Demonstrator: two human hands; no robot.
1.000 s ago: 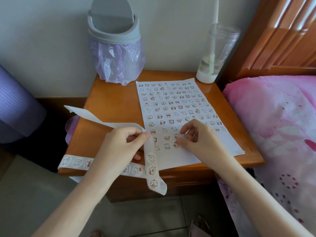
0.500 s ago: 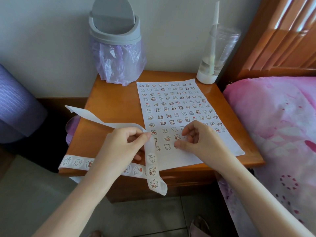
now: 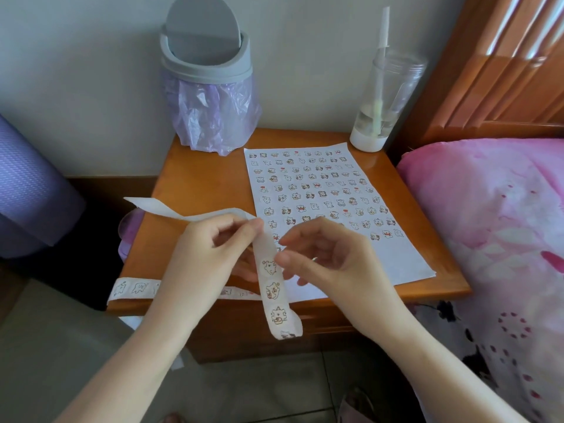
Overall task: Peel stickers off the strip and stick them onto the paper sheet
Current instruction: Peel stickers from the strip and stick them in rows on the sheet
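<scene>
So, your left hand [image 3: 210, 251] pinches the strip [image 3: 279, 319] at its fold, its long axis hanging down toward you, and the topmost sticker [image 3: 268, 268] sits just left of your right hand [image 3: 332, 254], whose loosely curled fingers [image 3: 308, 230] hold nothing, above the bare near end of the paper sheet [image 3: 396, 261].

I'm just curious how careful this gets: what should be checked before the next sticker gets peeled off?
1. Strip steadied: the left hand pinches the strip above its stickers. Ok.
2. Stickers remaining: the next sticker sits just below that pinch, with more under it. Ok.
3. Right hand free: it holds nothing visible and is right beside the strip. Ok.
4. Room on the paper sheet: its near part is bare. Ok.
5. Sticker edge already lifted: cannot tell.
</scene>
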